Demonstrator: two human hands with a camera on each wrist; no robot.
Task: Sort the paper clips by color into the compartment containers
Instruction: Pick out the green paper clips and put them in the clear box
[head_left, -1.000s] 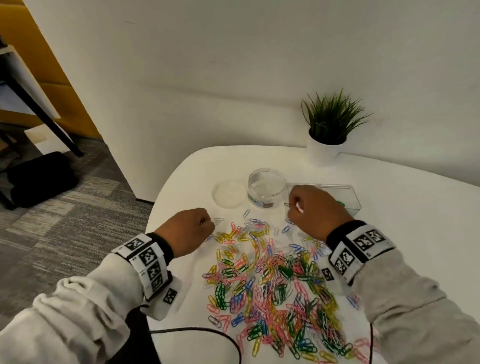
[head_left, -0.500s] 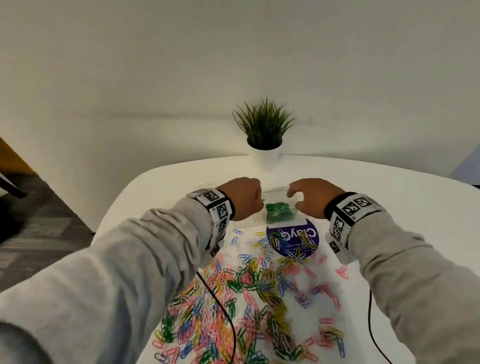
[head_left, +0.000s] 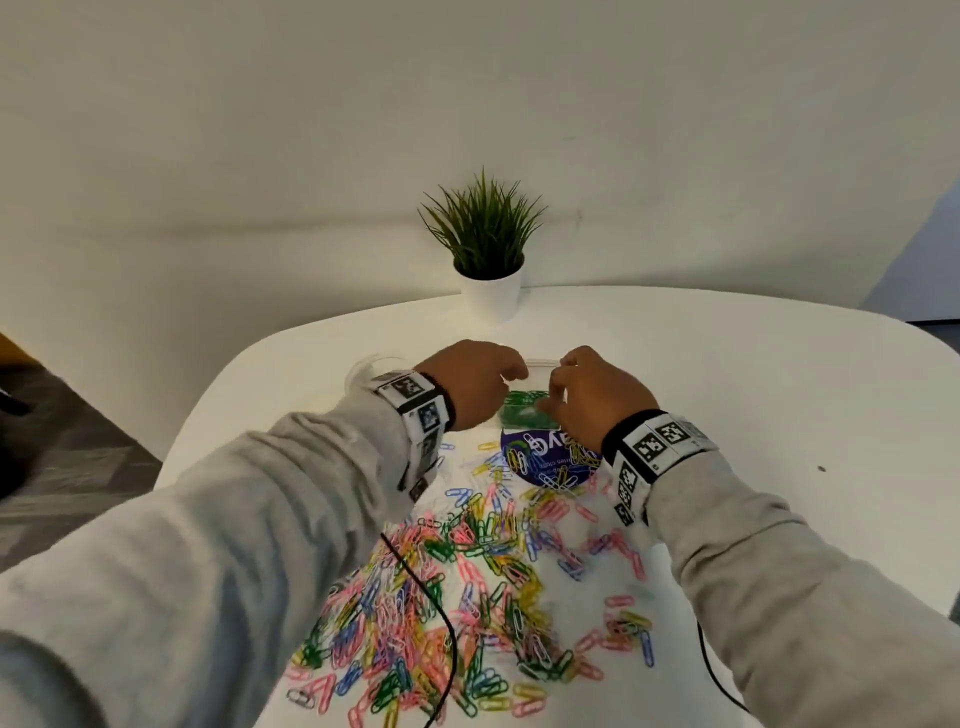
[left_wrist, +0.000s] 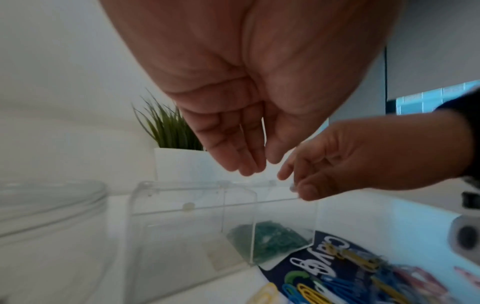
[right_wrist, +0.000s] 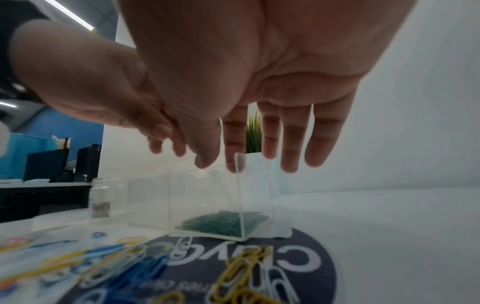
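A clear compartment container (head_left: 540, 365) (left_wrist: 194, 207) (right_wrist: 207, 205) stands at the far end of the pile, with green clips (head_left: 519, 406) (left_wrist: 272, 238) (right_wrist: 228, 224) heaped in one compartment. Mixed coloured paper clips (head_left: 467, 571) are spread over the white table. My left hand (head_left: 511, 371) (left_wrist: 249, 160) hovers just above the container, fingers relaxed and pointing down, with nothing in it. Close beside it, my right hand (head_left: 561, 384) (right_wrist: 221, 162) has straight fingers; its thumb and forefinger tips are at the top edge of the container's wall. I see no clip in either hand.
A dark blue round label (head_left: 545, 452) lies under yellow and blue clips, right in front of the container. An empty glass jar (head_left: 363, 374) (right_wrist: 100, 197) stands to the left. A potted plant (head_left: 491, 244) stands behind. A black cable (head_left: 431, 597) crosses the pile.
Both hands left the pile and went forward to the container. Over the last half second they drew closer together above the green compartment.
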